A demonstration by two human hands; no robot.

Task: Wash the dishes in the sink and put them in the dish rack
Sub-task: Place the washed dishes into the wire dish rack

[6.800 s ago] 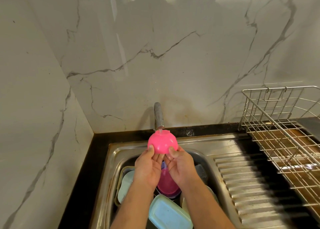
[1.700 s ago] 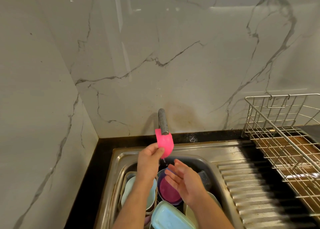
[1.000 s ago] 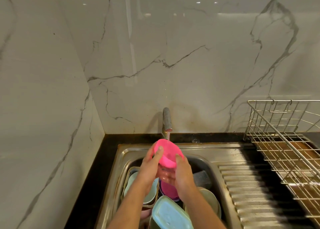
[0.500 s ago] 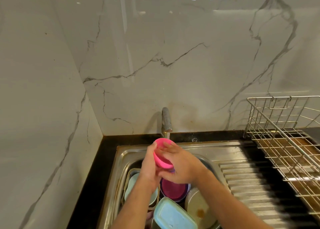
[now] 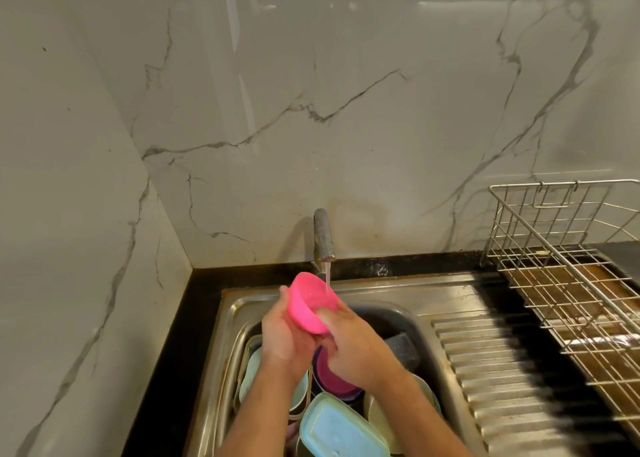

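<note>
While water runs from the tap (image 5: 323,237), left hand (image 5: 282,335) cupped round pink bowl (image 5: 310,302) over sink (image 5: 381,288) (tilted, mouth rightward); right hand (image 5: 349,342) gripping its lower rim, thumb inside. Beyond the drainboard (image 5: 502,370), wire dish rack (image 5: 571,266) at counter's right edge.

Two bare forearms come into the head view from the bottom edge, and no sleeve, cuff or glove covers any stretch of them that shows. The left hand (image 5: 282,335) is bare too, with no ring, watch or band at its fingers or wrist, and its thumb ends in a short, plain nail. The right hand (image 5: 349,344) is likewise uncovered and unadorned, its knuckles and the back of the palm in plain sight, and the wrist behind it carries no strap or bracelet.
</note>
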